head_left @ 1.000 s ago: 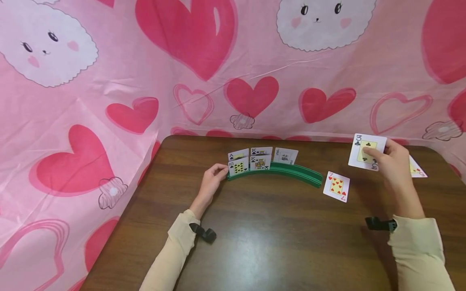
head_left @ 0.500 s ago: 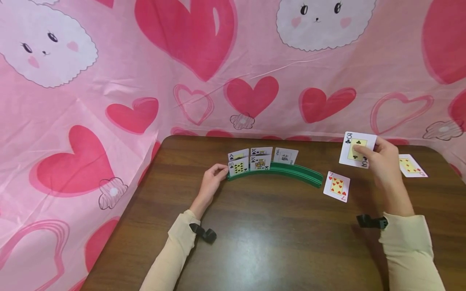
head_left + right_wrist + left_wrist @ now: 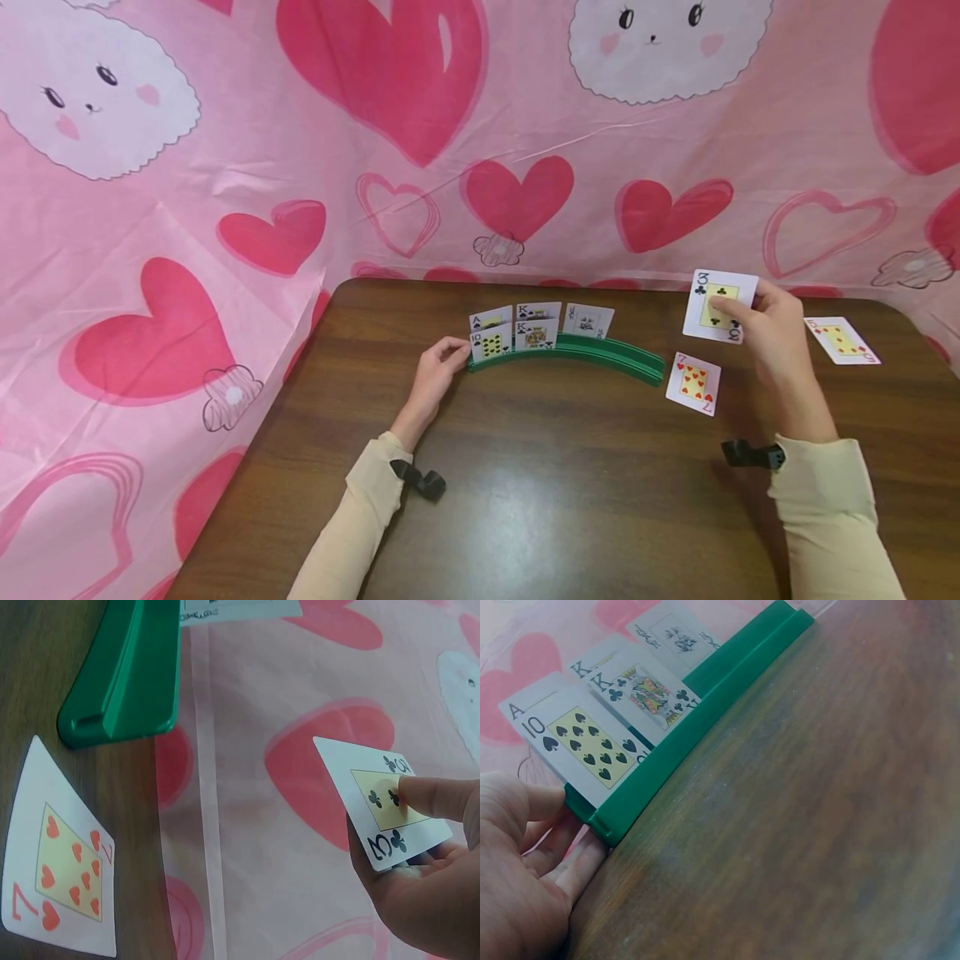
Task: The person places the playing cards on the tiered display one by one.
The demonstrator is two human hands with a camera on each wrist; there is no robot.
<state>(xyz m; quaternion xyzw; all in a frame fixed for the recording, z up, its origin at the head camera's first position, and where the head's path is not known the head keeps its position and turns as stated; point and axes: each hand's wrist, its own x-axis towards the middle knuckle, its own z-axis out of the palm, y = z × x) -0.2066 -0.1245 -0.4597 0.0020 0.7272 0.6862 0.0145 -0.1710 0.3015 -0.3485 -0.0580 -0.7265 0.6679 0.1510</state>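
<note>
Five cards point(image 3: 536, 337) stand in the green rack point(image 3: 611, 355), gripped at its end by the left hand point(image 3: 437, 375); unracked: three of clubs point(image 3: 705, 322), pinched aloft by the right hand point(image 3: 778, 337); seven of hearts point(image 3: 693, 384), left of that hand; diamond card point(image 3: 842, 341), to its right.

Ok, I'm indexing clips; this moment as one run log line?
left hand: grips curved green plastic rack; right hand: pinches white three of clubs card; white seven of hearts card: flat on brown table
</note>
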